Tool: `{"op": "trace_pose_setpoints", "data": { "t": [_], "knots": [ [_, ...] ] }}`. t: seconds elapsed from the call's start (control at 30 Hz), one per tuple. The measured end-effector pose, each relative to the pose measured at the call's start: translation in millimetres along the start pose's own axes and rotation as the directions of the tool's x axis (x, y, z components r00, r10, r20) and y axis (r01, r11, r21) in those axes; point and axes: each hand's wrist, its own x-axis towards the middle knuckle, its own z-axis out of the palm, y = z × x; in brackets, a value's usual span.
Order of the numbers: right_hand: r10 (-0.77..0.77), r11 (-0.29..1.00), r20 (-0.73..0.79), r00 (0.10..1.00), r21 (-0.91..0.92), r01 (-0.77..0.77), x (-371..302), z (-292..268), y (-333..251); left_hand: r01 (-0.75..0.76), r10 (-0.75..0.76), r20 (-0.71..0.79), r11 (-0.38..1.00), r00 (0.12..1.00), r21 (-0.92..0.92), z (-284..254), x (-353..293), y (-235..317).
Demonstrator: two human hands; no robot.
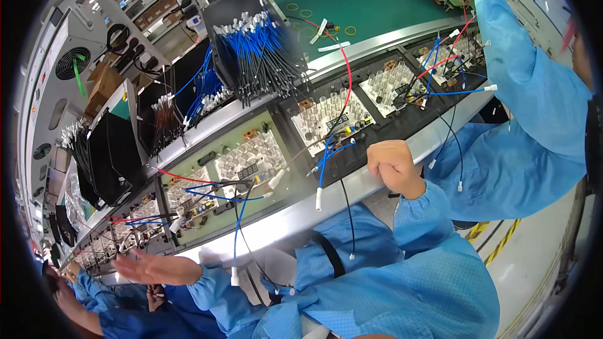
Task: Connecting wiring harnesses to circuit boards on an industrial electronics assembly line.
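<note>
My left hand [157, 268] is held out over the near edge of the line at the lower left, fingers stretched and nothing seen in it. My right hand [394, 166] is curled into a fist near the metal rail, right of a black fixture; its inside is hidden. Between the hands lie a white circuit board [248, 158] in a pale green fixture [267, 191] and another white circuit board [333, 122] in the black one. Both carry clear tubes and small digit displays. Red, blue and black wires trail from them, and a white connector [318, 199] hangs over the rail.
Behind the line stands a black bin [232, 9] with bundled blue and black wires [264, 47]. A green belt [370, 3] runs along the back, with rubber bands on it. A co-worker's blue sleeve [512, 37] reaches in at the right; other people work at the lower left.
</note>
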Motion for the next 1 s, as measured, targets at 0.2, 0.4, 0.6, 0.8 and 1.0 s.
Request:
{"op": "trace_pose_setpoints", "data": {
  "t": [0.2, 0.4, 0.6, 0.8, 1.0],
  "knots": [
    [0.012, 0.998, 0.03, 0.999, -0.056, -0.01, -1, -5, -3, -0.483, 0.471, 0.174, 0.875, 0.865, 0.032, 4, -8, -2],
    [0.08, 0.996, -0.042, 0.996, -0.037, -0.082, 4, -2, -7, -0.413, 0.394, 0.235, 0.91, 0.889, 0.038, 14, -12, 14],
    [0.187, 0.946, -0.125, 0.974, 0.29, -0.144, -4, -24, 2, -0.116, 0.118, 0.389, 0.993, 0.913, -0.03, 25, -19, 22],
    [0.151, 0.867, -0.304, 0.94, 0.498, 0.022, -7, -35, 14, 0.051, -0.013, 0.557, 0.997, 0.83, -0.053, 23, -29, 23],
    [0.084, 0.899, -0.348, 0.934, 0.431, 0.08, -11, -36, 13, 0.045, 0.017, 0.486, 0.992, 0.874, -0.115, 16, -31, 22]
  ]
}}
